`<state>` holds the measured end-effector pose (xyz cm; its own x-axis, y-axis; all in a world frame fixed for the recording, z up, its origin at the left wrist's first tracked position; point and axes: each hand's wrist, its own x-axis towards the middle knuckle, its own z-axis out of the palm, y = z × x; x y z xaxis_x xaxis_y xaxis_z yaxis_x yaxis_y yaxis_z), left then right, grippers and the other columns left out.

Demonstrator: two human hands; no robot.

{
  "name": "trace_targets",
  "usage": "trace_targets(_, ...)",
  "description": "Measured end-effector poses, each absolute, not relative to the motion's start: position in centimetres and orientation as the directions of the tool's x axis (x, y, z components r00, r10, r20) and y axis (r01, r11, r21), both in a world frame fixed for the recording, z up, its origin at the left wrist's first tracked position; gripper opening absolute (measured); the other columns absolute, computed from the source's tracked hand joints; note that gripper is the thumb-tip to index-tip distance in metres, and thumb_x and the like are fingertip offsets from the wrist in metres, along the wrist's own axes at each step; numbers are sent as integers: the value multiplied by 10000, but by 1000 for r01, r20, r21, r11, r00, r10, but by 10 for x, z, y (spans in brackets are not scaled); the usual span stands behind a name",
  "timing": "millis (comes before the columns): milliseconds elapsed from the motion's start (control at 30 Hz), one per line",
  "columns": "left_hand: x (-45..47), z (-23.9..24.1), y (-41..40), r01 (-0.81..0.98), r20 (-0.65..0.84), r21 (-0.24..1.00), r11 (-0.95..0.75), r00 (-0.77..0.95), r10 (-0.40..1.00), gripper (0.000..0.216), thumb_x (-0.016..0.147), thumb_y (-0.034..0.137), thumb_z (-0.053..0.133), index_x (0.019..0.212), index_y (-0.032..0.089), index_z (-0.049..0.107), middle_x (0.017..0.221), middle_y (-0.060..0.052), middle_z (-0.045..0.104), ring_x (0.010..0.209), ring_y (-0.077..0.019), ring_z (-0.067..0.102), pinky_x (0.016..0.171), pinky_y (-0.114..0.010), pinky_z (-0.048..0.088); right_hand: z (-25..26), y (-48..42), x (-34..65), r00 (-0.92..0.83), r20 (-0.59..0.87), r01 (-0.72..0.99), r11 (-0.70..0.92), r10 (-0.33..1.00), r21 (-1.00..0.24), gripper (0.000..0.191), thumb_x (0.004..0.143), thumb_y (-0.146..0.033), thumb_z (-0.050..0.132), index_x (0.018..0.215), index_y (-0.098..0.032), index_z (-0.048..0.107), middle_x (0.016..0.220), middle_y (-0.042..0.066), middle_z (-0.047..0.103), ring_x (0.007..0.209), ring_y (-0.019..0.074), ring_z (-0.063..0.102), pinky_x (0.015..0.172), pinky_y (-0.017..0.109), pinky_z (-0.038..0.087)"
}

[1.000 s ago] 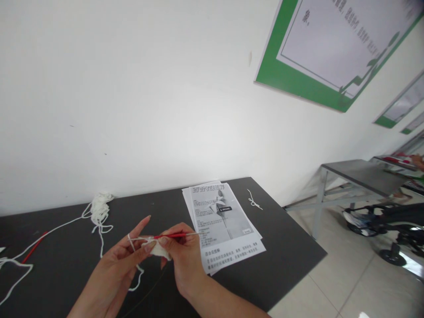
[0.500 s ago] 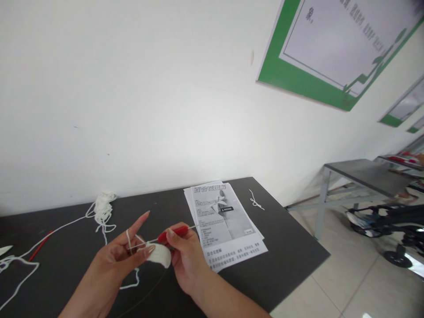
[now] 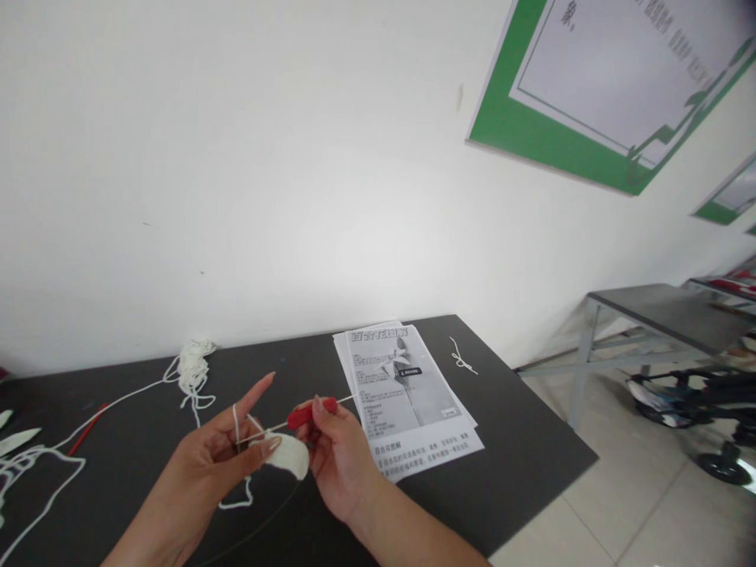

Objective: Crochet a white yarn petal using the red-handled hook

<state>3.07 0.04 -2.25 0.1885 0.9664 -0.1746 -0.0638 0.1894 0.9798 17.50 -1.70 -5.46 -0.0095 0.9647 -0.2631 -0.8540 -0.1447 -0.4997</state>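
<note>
My left hand [image 3: 221, 453] pinches the edge of a small white crocheted piece [image 3: 289, 455] between thumb and fingers. Its index finger points up, with white yarn [image 3: 237, 421] looped round it. In my right hand [image 3: 339, 449] is a crochet hook [image 3: 308, 413] with a red grip, held between thumb and fingers. The hook's thin metal shaft runs left to the top edge of the crocheted piece, near the left thumb; its tip is hard to make out among the yarn. A thin dark strand [image 3: 265, 521] curves down from the piece.
Printed sheets [image 3: 407, 386] lie on the black table [image 3: 502, 425] beyond my right hand. A heap of white yarn [image 3: 194, 366] rests against the wall. At the left are a red stick-like tool [image 3: 88, 429] and white leaf-shaped pieces [image 3: 17, 441]. A tied bit of yarn [image 3: 462, 358] lies rightward.
The view has turned slightly left, so everything sits a little further right. The red grip has shifted slightly away from the left hand, baring more shaft. Both hands keep their holds.
</note>
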Motion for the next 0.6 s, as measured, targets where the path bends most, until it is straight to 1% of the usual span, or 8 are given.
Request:
trace_targets(100,31,-23,1,-69,-175,979,191,194,965,825,635,347,812,1383,268,474,615,67,595,633,-141,577,623,-228,432,-55,-17,175,-4,-263,-845,-144,965,-515,211,648,-282,836,725,-129,713,699,28,705,551,73,551,524,167,443)
trace_targets(233,32,-22,1,-84,-168,979,185,179,969,821,627,337,813,1376,255,488,601,67,591,603,-133,559,618,-233,430,-54,-17,176,-1,-250,-808,-148,968,-570,228,666,-313,820,750,-129,715,704,35,708,567,90,554,510,177,442)
trace_targets(367,33,-22,0,-64,-167,981,181,177,970,818,615,349,812,1365,240,505,606,57,595,604,-154,578,575,-241,426,-54,-17,176,5,-250,-811,-142,968,-567,210,651,-291,830,721,-136,707,713,37,715,564,90,553,521,179,442)
trace_targets(433,33,-21,0,-62,-170,981,184,181,969,805,616,348,811,1358,242,516,601,59,590,590,-150,570,564,-238,424,-54,-16,176,8,-252,-813,-140,968,-565,210,640,-277,837,718,-132,707,705,37,712,555,85,550,524,177,444)
trace_targets(600,29,-25,4,-86,-178,976,198,199,964,833,600,323,826,1366,264,505,600,64,600,599,-143,568,599,-229,450,-55,-16,176,18,-251,-806,-135,968,-577,244,615,-274,852,757,-136,710,697,34,711,548,84,559,526,179,453)
